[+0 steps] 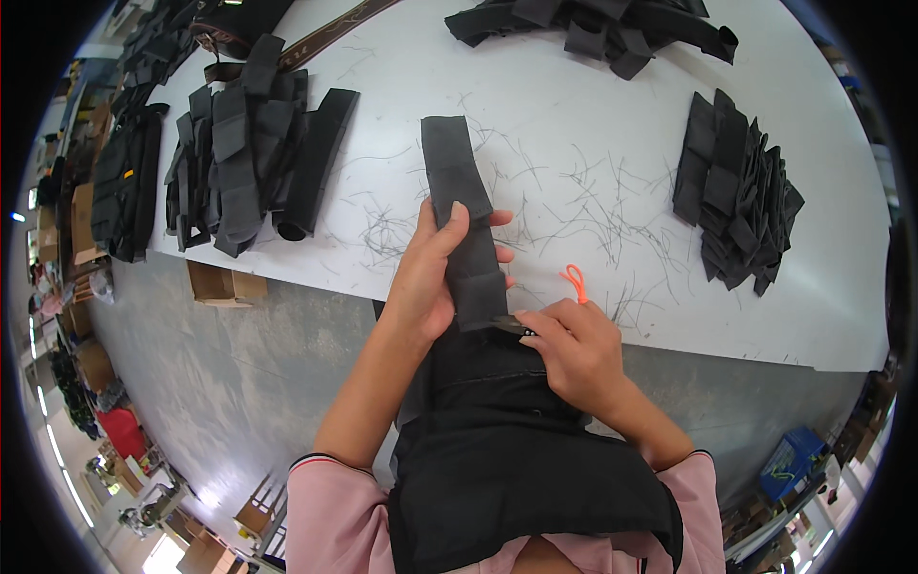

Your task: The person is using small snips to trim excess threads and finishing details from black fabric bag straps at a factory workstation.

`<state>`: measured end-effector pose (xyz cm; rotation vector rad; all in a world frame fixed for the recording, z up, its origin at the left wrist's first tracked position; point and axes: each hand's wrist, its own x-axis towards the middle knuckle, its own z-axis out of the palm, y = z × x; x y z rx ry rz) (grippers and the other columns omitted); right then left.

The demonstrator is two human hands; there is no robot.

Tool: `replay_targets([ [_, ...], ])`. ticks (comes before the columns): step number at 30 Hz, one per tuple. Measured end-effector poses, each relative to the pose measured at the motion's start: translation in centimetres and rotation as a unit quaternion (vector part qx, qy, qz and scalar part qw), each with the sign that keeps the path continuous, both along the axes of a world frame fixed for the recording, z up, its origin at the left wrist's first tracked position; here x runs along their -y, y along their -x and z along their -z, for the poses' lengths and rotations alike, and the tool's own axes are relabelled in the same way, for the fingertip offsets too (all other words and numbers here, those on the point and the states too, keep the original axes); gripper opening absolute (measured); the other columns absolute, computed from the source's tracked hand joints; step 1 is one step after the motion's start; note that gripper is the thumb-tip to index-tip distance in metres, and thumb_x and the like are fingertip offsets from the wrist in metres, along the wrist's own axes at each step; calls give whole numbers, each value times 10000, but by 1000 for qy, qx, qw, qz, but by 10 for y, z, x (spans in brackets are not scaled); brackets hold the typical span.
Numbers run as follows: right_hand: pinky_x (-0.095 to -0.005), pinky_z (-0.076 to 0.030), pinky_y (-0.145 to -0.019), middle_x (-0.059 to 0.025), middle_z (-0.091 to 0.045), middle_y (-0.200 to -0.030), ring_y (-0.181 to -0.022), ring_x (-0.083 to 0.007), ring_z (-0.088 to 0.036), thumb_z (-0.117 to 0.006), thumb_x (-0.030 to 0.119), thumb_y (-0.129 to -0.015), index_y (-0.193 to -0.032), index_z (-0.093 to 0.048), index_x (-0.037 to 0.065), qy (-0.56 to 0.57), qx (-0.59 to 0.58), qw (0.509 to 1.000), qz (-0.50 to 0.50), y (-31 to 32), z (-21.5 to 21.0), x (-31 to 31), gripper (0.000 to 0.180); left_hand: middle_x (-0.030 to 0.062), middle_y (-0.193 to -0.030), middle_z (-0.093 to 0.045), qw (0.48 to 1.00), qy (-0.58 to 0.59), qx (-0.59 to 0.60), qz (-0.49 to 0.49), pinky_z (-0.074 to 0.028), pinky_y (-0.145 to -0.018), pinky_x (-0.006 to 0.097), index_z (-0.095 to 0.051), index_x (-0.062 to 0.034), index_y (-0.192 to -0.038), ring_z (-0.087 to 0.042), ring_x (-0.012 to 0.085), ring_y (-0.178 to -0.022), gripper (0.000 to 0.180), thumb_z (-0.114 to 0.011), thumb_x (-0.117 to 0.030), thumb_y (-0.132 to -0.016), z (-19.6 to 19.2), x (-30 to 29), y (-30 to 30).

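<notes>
The left hand (pixel 427 277) is gripping a long black strap (pixel 462 215) in the middle of the frame, thumb on top and fingers curling under, so the strap is staying flat and tight. The far end of the strap is lying on the white table (pixel 574 115), and the near end is hanging over the table's edge toward the person.

The right hand (pixel 574 349) is closing around small snips (pixel 512 325), just beside the strap's near end. The tip is touching the strap's edge, where loose threads would be. An orange loop (pixel 574 282) is sticking up behind this hand.

Thin cut threads (pixel 583 191) are lying all over the table. Piles of black straps (pixel 736 201) are sitting at the right, the upper left (pixel 253 153) and the top (pixel 598 24), well apart from the hands.
</notes>
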<state>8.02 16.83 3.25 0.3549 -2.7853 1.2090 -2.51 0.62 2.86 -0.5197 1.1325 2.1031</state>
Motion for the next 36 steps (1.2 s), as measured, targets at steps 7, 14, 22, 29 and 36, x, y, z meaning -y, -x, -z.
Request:
replay_targets([
  [7,-310,-388,-532,-44,-571,-743,-607,-226,-524,-714,9,-613,-917,-658,48,-54,-64,996,-22,2,-1,0,312,128,-1067,-578,1000,-7,24,0,-558,-615,393,-335,-121,-1183,-602,204,-782,323,-461,-315,-957,5,1,2],
  [14,-299,-413,-541,-78,-575,-727,-601,-225,-525,-709,-47,-624,-901,-662,20,61,-30,997,39,-9,3,-4,289,133,-1055,-579,999,-24,39,-17,-552,-615,413,-333,-121,-1187,-599,217,-786,334,-472,-314,-952,10,4,1],
  [22,-243,-419,-563,-63,-547,-812,-643,-155,-519,-702,-33,-693,-958,-639,22,179,50,979,86,-18,6,-5,278,131,-1105,-575,998,-23,53,-34,-547,-622,423,-369,-144,-1211,-601,213,-801,297,-410,-316,-973,9,5,5],
  [29,-205,-394,-592,-28,-527,-842,-682,-91,-490,-693,-12,-738,-990,-635,33,304,85,942,115,-14,22,9,262,131,-1113,-565,992,-70,81,-60,-529,-622,407,-409,-69,-1173,-585,214,-799,335,-411,-336,-970,13,2,2],
  [36,-256,-468,-689,-77,-471,-948,-746,-134,-548,-590,-83,-805,-1012,-577,-22,367,114,917,109,-23,35,14,217,118,-1096,-565,986,-97,106,-90,-520,-630,395,-445,-48,-1134,-578,212,-802,331,-411,-335,-971,14,-3,-2],
])
